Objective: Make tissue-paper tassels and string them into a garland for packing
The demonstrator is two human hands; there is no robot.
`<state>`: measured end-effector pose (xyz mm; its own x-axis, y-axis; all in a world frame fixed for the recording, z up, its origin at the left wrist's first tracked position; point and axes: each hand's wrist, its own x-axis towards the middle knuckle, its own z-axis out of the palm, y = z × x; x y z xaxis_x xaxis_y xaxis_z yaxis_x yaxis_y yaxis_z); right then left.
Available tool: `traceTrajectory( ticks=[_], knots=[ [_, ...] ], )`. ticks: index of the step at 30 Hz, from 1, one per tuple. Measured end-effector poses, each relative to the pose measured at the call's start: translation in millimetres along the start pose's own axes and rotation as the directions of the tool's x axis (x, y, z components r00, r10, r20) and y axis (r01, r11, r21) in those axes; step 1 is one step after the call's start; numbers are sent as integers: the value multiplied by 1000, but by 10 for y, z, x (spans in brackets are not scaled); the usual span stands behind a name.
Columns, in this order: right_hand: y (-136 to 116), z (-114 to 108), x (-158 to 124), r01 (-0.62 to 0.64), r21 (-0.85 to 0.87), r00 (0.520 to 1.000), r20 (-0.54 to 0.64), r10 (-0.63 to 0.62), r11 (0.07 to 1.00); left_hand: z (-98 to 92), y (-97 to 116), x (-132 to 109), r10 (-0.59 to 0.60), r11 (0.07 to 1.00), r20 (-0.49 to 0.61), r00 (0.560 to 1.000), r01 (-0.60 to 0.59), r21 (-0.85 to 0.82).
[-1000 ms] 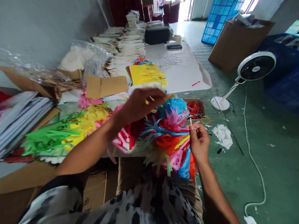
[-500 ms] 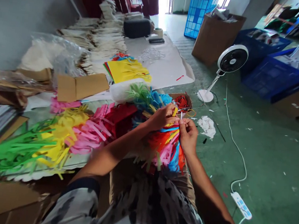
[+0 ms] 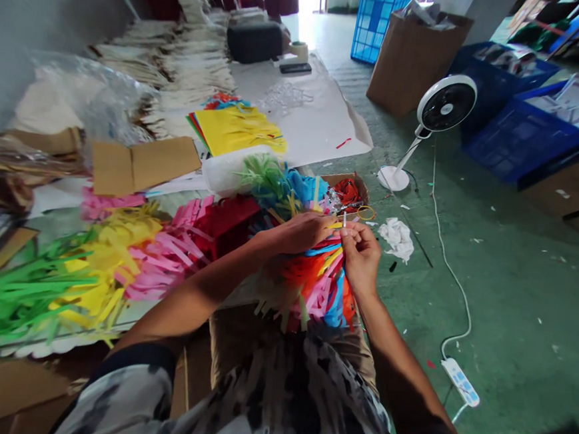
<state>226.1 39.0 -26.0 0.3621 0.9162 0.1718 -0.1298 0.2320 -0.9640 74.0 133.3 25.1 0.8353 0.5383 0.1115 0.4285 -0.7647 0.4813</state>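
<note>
A thick bundle of fringed paper strips [image 3: 309,287] in red, orange, pink, blue and green sits against the person's lap, with the patterned shirt [image 3: 259,402] just below it. Many strips already appear gathered into it, and its core is hidden. The left hand [image 3: 303,233] curves over the top of the bundle, fingers closed and pressing in beside a yellow strip [image 3: 335,225]. The right hand [image 3: 360,257] is raised just beside it, with thumb and forefinger pinched on a thin white stick [image 3: 344,218]. Directly behind the bundle, a small cardboard box [image 3: 355,185] holds red material, with a yellow rubber band [image 3: 366,213] at its edge. To the bundle's left, more loose fringed sheets lie on the white-covered surface [image 3: 321,132]: dark red [image 3: 226,222], pink [image 3: 166,261], yellow [image 3: 100,255] and green [image 3: 23,283], so plenty of paper appears ungathered. To its right, crumpled white paper [image 3: 397,239] lies on the green floor [image 3: 507,308]. Farther beyond the bundle stand a white fan [image 3: 446,103], blue crates [image 3: 511,131] and stacks of cream bundles [image 3: 196,56].
</note>
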Motion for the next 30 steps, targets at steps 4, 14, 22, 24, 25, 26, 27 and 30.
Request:
traceTrajectory(
  ticks=[4,14,22,24,25,26,27,30],
  knots=[
    [6,4,-7,-39,21,998,59,38,999,4,7,5,33,999,20,999,-34,23],
    [-6,0,-5,-50,-4,998,25,50,999,-96,102,-120,-226,858,-179,957,109,-502],
    [-17,-5,-15,-56,0,997,54,56,998,-70,82,-129,-279,757,-158,947,116,-644],
    [-25,-4,-17,-61,-1,996,72,61,998,-68,98,-133,-283,748,-154,946,117,-654],
    [-28,-2,-18,-64,0,995,82,64,998,-66,103,-137,-287,742,-153,946,118,-659],
    [-30,0,-18,-66,0,993,94,66,998,-63,107,-141,-293,732,-150,944,121,-671],
    [-30,2,-17,-67,-1,992,107,67,998,-61,108,-146,-301,714,-143,943,123,-690],
    [-25,8,-13,-59,-21,989,133,61,998,-66,105,-155,-311,612,-104,945,115,-783]
  ],
)
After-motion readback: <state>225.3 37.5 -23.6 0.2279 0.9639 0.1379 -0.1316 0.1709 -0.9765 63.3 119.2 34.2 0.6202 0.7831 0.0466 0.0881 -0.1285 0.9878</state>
